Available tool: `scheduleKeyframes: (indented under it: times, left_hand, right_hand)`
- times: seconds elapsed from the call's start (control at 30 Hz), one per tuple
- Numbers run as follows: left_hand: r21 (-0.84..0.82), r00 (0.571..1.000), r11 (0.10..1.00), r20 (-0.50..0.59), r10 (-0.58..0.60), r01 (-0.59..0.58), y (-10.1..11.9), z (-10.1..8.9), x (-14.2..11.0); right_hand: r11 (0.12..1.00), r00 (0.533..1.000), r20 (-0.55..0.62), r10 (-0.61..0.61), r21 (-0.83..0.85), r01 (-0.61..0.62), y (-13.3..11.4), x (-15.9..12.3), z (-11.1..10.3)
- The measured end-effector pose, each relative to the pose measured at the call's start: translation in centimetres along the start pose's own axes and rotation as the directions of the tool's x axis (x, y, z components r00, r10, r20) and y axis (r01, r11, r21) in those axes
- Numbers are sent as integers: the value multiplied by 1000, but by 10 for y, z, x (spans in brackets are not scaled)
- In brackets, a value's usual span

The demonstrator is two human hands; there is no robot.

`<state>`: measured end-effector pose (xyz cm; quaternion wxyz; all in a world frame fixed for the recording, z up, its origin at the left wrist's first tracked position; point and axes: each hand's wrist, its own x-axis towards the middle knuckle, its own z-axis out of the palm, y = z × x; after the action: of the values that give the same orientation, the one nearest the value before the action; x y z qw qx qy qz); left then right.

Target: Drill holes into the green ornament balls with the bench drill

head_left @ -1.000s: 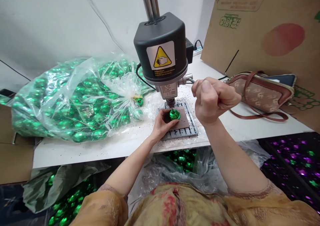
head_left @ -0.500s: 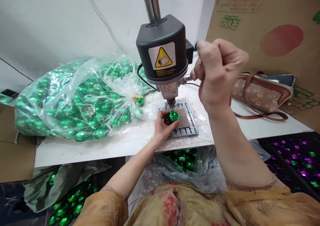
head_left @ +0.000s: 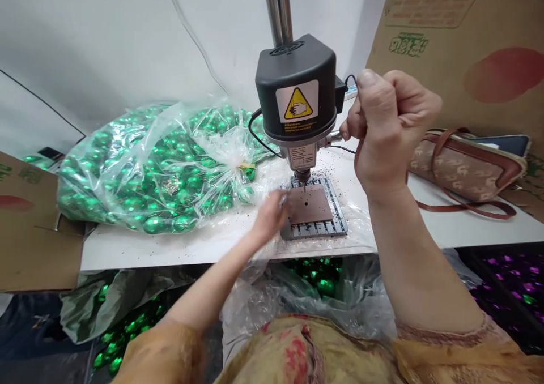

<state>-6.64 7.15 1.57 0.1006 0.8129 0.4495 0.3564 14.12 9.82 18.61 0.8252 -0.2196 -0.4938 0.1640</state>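
Note:
A small bench drill press (head_left: 296, 92) with a black motor housing stands in front of me. My right hand (head_left: 385, 126) is closed in a fist at its right side, wrapped round the feed handle (head_left: 335, 138). Beneath the thin drill bit (head_left: 305, 188), a brown pad (head_left: 312, 208) with a dark hole lies bare on the slotted metal base (head_left: 339, 225). My left hand (head_left: 272, 217) is at the pad's left edge, smeared by motion; whether anything is in its fingers does not show. Dark shavings are scattered around the base.
A clear bag (head_left: 144, 163) full of shiny green balls lies on the white table (head_left: 140, 254) at left. At right are a patterned purse (head_left: 463, 163) and a large cardboard box (head_left: 446, 44). More green balls (head_left: 321, 279) sit below the table edge.
The green ball held under the drill bit has left the pad. My left hand has moved away from the bit toward the left. My right hand stays on the handle; the view has shifted.

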Motion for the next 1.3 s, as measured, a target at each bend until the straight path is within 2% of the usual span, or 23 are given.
scheduleKeyframes:
  times: [0.03, 0.1, 0.17, 0.23, 0.37, 0.43, 0.47, 0.53, 0.6, 0.67, 0.8, 0.87, 0.93, 1.0, 1.1, 1.17, 1.3]
  left_hand:
    - [32, 993, 993, -18, -114, 114, -19, -12, 21]
    - [111, 947, 941, -21, -321, 321, -54, -31, 58]
    - [141, 921, 910, -43, -388, 390, -80, -41, 83]
    - [153, 908, 895, -60, -416, 420, -95, -44, 96]
    - [164, 892, 877, -79, -445, 452, -104, -43, 102]
    - [125, 895, 886, -82, -439, 446, -100, -45, 100]
    - [49, 895, 895, -82, -439, 443, -95, -45, 98]
    - [-231, 888, 874, -72, -454, 428, -82, -45, 91]
    - [-547, 877, 741, -24, -479, 390, -62, -42, 79]
    - [-717, 873, 588, 59, -484, 374, -40, -35, 65]
    - [-815, 855, 387, 232, -463, 431, -6, -18, 39]
    - [-843, 832, 281, 295, -469, 458, 2, -11, 30]
    - [-858, 812, 216, 317, -490, 465, 3, -6, 24]
    - [-850, 812, 266, 275, -514, 456, 2, -5, 19]
    - [-765, 850, 488, 144, -507, 421, 0, -5, 15]
    - [-704, 879, 587, 109, -465, 399, 1, -4, 14]
    - [-660, 904, 645, 130, -407, 386, 5, 1, 16]
  right_hand:
    - [1000, 1000, -4, 3, 2, -3, 0, 0, 0]
    - [1000, 1000, -12, 0, 7, 0, -1, -1, 1]
    - [1000, 1000, -12, 5, 7, -5, -3, -2, 1]
    - [1000, 1000, -9, 11, 14, -11, -4, -4, 0]
    - [1000, 1000, 4, 3, 10, -3, -6, -6, 0]
    - [1000, 1000, 14, 6, -11, -6, -6, -6, -1]
    - [1000, 1000, 16, 5, -24, -4, -5, -6, -1]
    - [999, 1000, 20, -3, -52, 4, -4, -6, -1]
    - [998, 1000, 20, -13, -55, 14, -2, -6, -1]
    - [999, 1000, 17, -17, -28, 18, -1, -6, -1]
    - [999, 999, 16, -34, 20, 34, -1, -7, -2]
    - [999, 999, 27, -28, 17, 28, -3, -7, -2]
    - [1000, 999, 35, -18, 2, 18, -5, -7, -2]
    - [1000, 999, 38, -11, -18, 12, -6, -7, -2]
    - [1000, 999, 34, -2, -31, 3, -6, -6, -2]
    - [1000, 1000, 28, 7, -30, -6, -5, -6, -3]
    - [998, 999, 25, 36, -48, -35, -2, -7, -3]
